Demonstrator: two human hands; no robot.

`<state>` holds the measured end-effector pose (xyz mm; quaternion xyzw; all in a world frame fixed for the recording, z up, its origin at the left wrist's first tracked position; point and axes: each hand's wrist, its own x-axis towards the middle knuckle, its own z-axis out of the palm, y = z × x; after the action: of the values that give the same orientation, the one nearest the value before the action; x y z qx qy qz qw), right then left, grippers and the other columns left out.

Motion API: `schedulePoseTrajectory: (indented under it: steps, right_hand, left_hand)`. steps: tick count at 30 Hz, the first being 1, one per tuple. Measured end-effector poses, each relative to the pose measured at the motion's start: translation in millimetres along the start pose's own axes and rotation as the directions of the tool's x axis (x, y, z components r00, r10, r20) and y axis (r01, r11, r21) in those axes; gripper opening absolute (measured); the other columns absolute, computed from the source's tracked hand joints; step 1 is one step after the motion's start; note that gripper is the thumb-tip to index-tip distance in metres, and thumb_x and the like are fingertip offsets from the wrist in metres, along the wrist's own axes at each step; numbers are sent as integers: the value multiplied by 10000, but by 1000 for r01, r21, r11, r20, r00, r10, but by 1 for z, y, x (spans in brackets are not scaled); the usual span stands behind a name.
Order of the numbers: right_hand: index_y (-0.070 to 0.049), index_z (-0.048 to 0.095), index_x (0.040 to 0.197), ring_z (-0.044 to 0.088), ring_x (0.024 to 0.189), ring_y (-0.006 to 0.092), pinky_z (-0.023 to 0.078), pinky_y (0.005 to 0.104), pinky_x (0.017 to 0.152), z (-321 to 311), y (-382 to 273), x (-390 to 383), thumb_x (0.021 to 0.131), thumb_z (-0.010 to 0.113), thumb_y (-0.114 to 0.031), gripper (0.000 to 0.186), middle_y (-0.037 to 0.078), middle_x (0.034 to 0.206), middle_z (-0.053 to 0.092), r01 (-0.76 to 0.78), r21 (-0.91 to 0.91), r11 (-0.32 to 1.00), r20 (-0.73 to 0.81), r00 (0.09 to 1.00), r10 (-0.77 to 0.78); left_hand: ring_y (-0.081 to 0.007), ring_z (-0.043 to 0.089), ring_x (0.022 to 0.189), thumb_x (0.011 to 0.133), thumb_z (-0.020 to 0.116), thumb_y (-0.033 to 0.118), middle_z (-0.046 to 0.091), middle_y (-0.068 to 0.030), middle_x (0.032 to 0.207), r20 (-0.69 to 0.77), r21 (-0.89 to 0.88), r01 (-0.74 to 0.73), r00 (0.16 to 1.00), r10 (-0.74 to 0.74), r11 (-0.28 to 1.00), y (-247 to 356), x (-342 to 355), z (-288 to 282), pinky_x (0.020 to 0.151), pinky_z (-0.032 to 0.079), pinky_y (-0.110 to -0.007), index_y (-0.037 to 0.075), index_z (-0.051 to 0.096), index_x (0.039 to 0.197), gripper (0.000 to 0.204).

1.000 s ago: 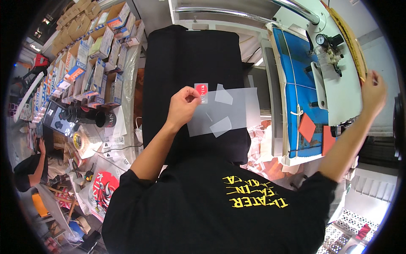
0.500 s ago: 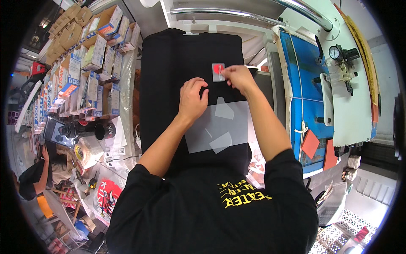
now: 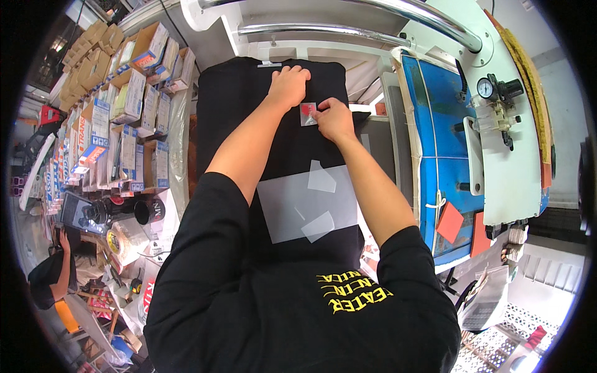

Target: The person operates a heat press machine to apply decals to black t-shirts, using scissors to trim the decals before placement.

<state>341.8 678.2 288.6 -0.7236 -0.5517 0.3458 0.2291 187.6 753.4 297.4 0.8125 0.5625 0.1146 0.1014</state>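
Observation:
A black T-shirt [image 3: 230,102] is spread flat in front of me, its neckline at the far end. High on its right chest side lies a small clear film [image 3: 308,115] with a red print. My right hand [image 3: 336,120] pinches the right edge of this film. My left hand [image 3: 289,86] rests on the shirt just below the collar, fingers bent and a little apart, with nothing visible in them. Nearer to me, a large translucent sheet [image 3: 283,214] covers the shirt's middle, and two smaller translucent pieces, including a pale cut piece [image 3: 321,179], lie on it.
A machine with chrome bars [image 3: 323,29] stands beyond the shirt. To the right are a blue padded panel [image 3: 444,180], orange-red squares [image 3: 450,224] and a pressure gauge [image 3: 485,88]. Packed cardboard boxes [image 3: 127,93] line the left. Another person's arm [image 3: 61,270] shows at far left.
My left hand has moved away from me, up to near the collar. My right hand stays at the small film's edge. The whole view has shifted slightly.

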Motion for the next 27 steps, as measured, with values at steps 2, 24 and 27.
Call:
schedulePoseTrajectory:
  steps: [2, 24, 27]
  right_hand:
    - [-68, 693, 1033, 691, 978, 343, 535, 416, 880, -1, -12, -11, 782, 781, -273, 336, 175, 1008, 721, 44, -90, 995, -19, 999, -46]
    - [-227, 564, 1368, 294, 1423, 370, 176, 554, 1181, 1, 32, -82, 936, 571, -431, 477, 176, 1485, 404, 502, -556, 662, -38, 781, -624]
    - [-237, 558, 1370, 299, 1423, 355, 180, 538, 1185, 2, 32, -83, 939, 568, -430, 472, 169, 1483, 407, 489, -566, 663, -43, 787, -616]
  left_hand:
    - [-272, 534, 1200, 819, 624, 71, 596, -44, 1254, 106, -3, 94, 990, -94, 996, -6, 5, 1, 995, 392, -502, 162, 637, 1214, 405]
    - [-329, 466, 1304, 885, 632, 177, 546, -134, 1326, -343, -44, -186, 926, 160, 982, 13, -150, 9, 1126, 303, -569, 176, 661, 1218, 334]
    - [-332, 469, 1300, 883, 631, 170, 553, -135, 1318, -352, -52, -192, 922, 162, 980, 13, -151, 8, 1123, 308, -569, 177, 671, 1203, 322]
